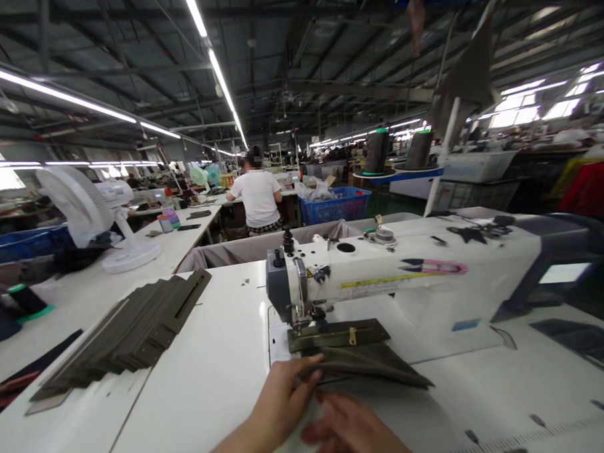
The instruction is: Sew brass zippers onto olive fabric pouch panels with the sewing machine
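Beneath the head of a white sewing machine [364, 277] lies a dark olive fabric piece with a zipper [369, 333]; its brass-coloured zipper pull faces up. My left hand [284, 397] is closed on the near edge of a folded olive fabric panel [373, 363], thumb and fingers pinching its left corner. The panel spreads to the right, against the zipper piece. Just below it is my right hand [358, 428], slightly blurred, its fingers apart and pointing left, with nothing visible in them. Part of that hand is cut off by the bottom edge.
A fanned stack of olive fabric pieces [131, 327] lies on the table to the left. Beyond it stand a white fan [127, 251] and thread spools [27, 300]. Pink-handled thread snips [434, 267] rest on the machine arm. Ahead, a person in white [257, 198] sits near a blue crate [336, 207].
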Motion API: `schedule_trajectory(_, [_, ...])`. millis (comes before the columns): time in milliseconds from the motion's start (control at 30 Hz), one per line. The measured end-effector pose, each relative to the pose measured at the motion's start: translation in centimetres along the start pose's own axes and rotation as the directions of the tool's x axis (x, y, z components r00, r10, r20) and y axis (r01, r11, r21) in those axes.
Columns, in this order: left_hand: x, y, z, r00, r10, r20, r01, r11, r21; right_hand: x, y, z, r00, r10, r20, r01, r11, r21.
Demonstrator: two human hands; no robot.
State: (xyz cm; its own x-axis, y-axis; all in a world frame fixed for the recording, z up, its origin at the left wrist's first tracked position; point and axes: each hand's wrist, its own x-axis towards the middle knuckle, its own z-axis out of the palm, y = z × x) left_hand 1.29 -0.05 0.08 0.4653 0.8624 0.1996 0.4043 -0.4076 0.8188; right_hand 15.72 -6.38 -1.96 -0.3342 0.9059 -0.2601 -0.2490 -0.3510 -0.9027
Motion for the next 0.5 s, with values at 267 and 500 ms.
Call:
schedule_trajectory(267, [0.0, 1.4, -0.4, 0.981, -0.119, 0.156, 0.167, 0.922, -0.350, 3.5, -2.3, 1.3, 0.991, 0.038, -0.127, 0.012, 0.928, 0.371])
schedule_trajectory(500, [0.6, 1.1, -0.6, 0.991, -0.037, 0.130, 0.077, 0.946, -0.315, 2.7, -3.1, 1.0, 0.997, -0.054, -0.055, 0.066, 0.965, 0.253])
